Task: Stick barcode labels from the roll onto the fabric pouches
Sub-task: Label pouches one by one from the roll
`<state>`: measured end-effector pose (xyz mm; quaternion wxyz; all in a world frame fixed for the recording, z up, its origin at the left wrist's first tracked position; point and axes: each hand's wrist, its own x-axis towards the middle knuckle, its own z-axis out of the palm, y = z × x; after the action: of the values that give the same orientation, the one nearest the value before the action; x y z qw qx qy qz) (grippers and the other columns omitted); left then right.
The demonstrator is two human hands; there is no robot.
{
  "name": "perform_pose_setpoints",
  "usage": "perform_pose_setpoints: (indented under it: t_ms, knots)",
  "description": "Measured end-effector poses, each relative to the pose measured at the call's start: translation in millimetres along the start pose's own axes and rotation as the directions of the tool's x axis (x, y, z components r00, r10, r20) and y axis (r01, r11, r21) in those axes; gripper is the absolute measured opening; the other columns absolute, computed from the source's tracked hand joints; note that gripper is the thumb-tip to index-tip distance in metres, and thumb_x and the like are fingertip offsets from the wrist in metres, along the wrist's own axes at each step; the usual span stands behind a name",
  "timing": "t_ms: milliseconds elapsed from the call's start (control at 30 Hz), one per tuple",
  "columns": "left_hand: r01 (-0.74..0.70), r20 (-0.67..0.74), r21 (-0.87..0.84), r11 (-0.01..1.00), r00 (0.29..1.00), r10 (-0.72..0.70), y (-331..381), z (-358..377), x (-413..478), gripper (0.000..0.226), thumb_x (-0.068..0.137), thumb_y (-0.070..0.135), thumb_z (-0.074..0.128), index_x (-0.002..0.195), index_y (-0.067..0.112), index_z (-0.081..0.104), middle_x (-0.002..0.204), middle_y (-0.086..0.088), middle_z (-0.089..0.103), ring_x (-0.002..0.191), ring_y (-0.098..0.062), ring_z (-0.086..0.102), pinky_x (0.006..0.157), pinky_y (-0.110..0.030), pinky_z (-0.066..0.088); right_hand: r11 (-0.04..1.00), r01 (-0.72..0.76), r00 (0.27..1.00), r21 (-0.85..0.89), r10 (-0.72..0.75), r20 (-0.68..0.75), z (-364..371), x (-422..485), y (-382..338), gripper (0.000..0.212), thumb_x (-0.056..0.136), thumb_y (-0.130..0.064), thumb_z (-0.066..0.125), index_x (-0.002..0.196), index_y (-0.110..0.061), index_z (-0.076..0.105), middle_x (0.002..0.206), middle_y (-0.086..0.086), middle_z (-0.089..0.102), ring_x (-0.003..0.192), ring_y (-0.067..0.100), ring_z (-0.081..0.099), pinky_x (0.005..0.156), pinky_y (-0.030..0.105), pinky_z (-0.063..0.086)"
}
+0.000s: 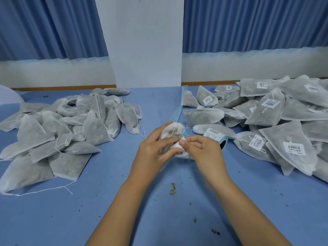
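1. Two bare hands meet at the centre of the frame over a blue-covered desk (124, 201).
2. The left hand (152, 148) has its grip clamped round a white fabric pouch with grey filling (173, 130), fingers curled over its left side and thumb across the front.
3. The right hand (204, 150) has its grip closed, thumb and forefinger pinched on a white barcode label (180, 153) that lies against the lower front of that pouch.
4. Bars and a dark line of print show on this label, but they are too blurred to read.
5. A blue-backed roll of labels (215, 137) lies on the desk just behind the right hand; its top label carries a barcode with unreadable small print.
6. A pale blue strip of backing paper (177, 112) trails from the hands toward the upper centre.
7. At left lies a heap of unlabelled grey pouches with white strings (71, 128).
8. At right lies a heap of labelled pouches (275, 121), each white sticker bearing a barcode above bold characters that I cannot make out.
9. Green leaf crumbs (172, 189) are scattered on the desk below the hands.
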<state>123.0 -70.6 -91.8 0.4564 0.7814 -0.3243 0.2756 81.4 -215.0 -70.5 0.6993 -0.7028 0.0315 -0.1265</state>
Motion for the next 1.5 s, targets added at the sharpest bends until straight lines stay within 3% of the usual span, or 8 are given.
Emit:
perform_pose_setpoints:
  t_ms: [333,467,567,700,867,1033,1200,1500]
  knots:
    - [0.006,-0.041,0.082,0.997,0.999,-0.003,-8,-1,-1,0.015,0.082,0.007,0.074,0.096,0.012,0.078,0.125,0.005,0.061,0.106,0.006,0.058,0.089,-0.007,0.043,0.986,0.076,0.99,-0.151,-0.056,0.132,-1,4,-2,0.018,0.09,-0.004,0.061,0.082,-0.017,0.071,0.076,-0.001,0.075,0.071,0.007,0.069,0.069,0.015,0.051]
    - [0.118,-0.065,-0.006,0.993,0.991,-0.118,0,-3,-1,0.012,0.082,0.0,0.073,0.087,0.009,0.079,0.105,0.008,0.068,0.076,0.016,0.055,0.071,-0.002,0.038,0.969,0.095,0.988,-0.227,-0.064,0.141,-3,7,0,0.019,0.088,-0.005,0.062,0.078,-0.018,0.07,0.069,-0.006,0.073,0.062,-0.001,0.064,0.061,0.009,0.045]
    - [0.352,-0.254,-0.199,0.915,0.883,-0.395,6,-7,3,0.024,0.085,0.001,0.069,0.073,0.021,0.076,0.073,0.01,0.063,0.061,0.004,0.049,0.06,-0.008,0.035,0.926,0.051,0.995,-0.375,-0.016,0.096,-11,12,7,0.023,0.088,-0.01,0.063,0.072,-0.027,0.065,0.059,-0.013,0.068,0.056,-0.004,0.058,0.057,0.01,0.042]
    - [0.353,-0.454,-0.475,0.806,0.686,-0.569,4,-24,9,0.029,0.088,0.014,0.07,0.072,0.038,0.073,0.077,0.016,0.071,0.073,0.005,0.063,0.067,-0.008,0.046,0.824,-0.012,0.989,-0.567,-0.074,-0.128,-19,19,15,0.011,0.084,-0.019,0.07,0.081,-0.022,0.06,0.073,-0.013,0.062,0.073,0.01,0.062,0.062,0.024,0.043]
    - [0.319,-0.395,-0.39,0.864,0.789,-0.47,11,-18,5,0.02,0.084,0.014,0.074,0.085,0.033,0.075,0.085,0.012,0.07,0.077,0.0,0.061,0.066,-0.014,0.044,0.718,0.112,0.937,-0.687,-0.307,-0.168,-13,14,12,0.023,0.08,-0.022,0.075,0.078,-0.015,0.053,0.089,-0.003,0.053,0.067,0.015,0.054,0.066,0.028,0.041]
    - [0.057,-0.299,0.012,0.998,0.953,-0.051,14,-6,-1,0.019,0.076,0.012,0.076,0.095,0.006,0.076,0.102,-0.008,0.068,0.094,-0.008,0.062,0.081,-0.014,0.047,0.996,0.021,0.999,-0.086,-0.016,0.052,0,2,-5,0.047,0.094,-0.04,0.052,0.058,-0.014,0.067,0.055,-0.002,0.062,0.042,0.012,0.052,0.041,0.016,0.034]
    - [-0.014,-0.266,0.072,0.997,0.964,0.033,11,-2,-2,0.024,0.073,0.01,0.08,0.095,0.002,0.075,0.106,-0.009,0.066,0.1,-0.007,0.06,0.089,-0.01,0.044,0.998,-0.056,0.994,0.017,0.054,0.099,-1,2,-8,0.03,0.092,-0.019,0.058,0.064,-0.012,0.067,0.063,-0.002,0.063,0.048,0.012,0.047,0.039,0.019,0.03]
    - [0.333,-0.198,-0.446,0.831,0.869,-0.454,11,-10,5,0.018,0.088,0.019,0.07,0.101,0.03,0.071,0.106,0.016,0.068,0.099,0.004,0.061,0.079,-0.007,0.043,0.991,-0.1,0.995,0.086,0.097,0.034,-10,5,-11,0.028,0.09,-0.003,0.049,0.064,-0.01,0.057,0.055,0.001,0.05,0.044,0.011,0.039,0.039,0.019,0.027]
